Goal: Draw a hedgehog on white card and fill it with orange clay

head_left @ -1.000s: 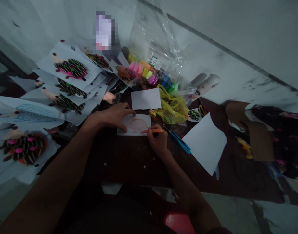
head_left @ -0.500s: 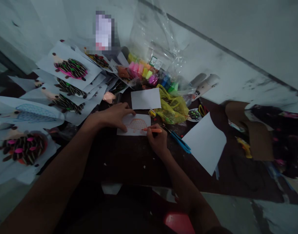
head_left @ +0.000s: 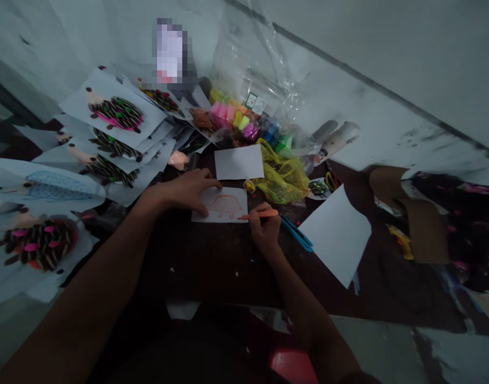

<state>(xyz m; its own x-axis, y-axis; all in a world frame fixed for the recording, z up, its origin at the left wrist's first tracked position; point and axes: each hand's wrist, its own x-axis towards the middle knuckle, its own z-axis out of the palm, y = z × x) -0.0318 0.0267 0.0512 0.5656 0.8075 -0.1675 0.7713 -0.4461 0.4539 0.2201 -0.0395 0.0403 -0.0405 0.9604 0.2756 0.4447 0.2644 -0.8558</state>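
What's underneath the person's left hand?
The left hand rests its fingers on the left side of a white paper lying on the dark table. An orange drawing shows beside them. The paper's upper left corner is covered, so any marks there are hidden.

My feed shows a slim orange marker (head_left: 264, 214), rectangular white paper (head_left: 199, 217) with an orange hatched drawing (head_left: 226, 205) and, toward the dark brown table's (head_left: 212, 256) far edge, pink, blue and green packets (head_left: 250, 131).
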